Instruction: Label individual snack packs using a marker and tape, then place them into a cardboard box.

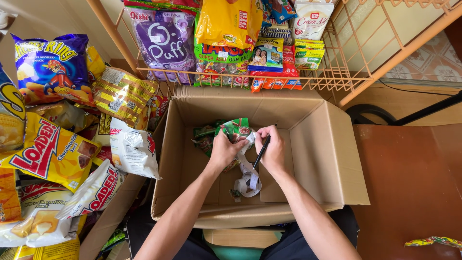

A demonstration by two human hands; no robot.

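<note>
Both hands over box (pixel 317 159): left (pixel 223 150) grips green sachets (pixel 236 130), right (pixel 272 150) grips pen (pixel 260 155).

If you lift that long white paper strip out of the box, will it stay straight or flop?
Probably flop: the white paper strip already curls in loops below the left hand. It looks thin, so likely very light and easy to tear.

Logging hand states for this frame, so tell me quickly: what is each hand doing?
Left hand: closed, holding green sachets.
Right hand: closed, holding a black pen.
</note>
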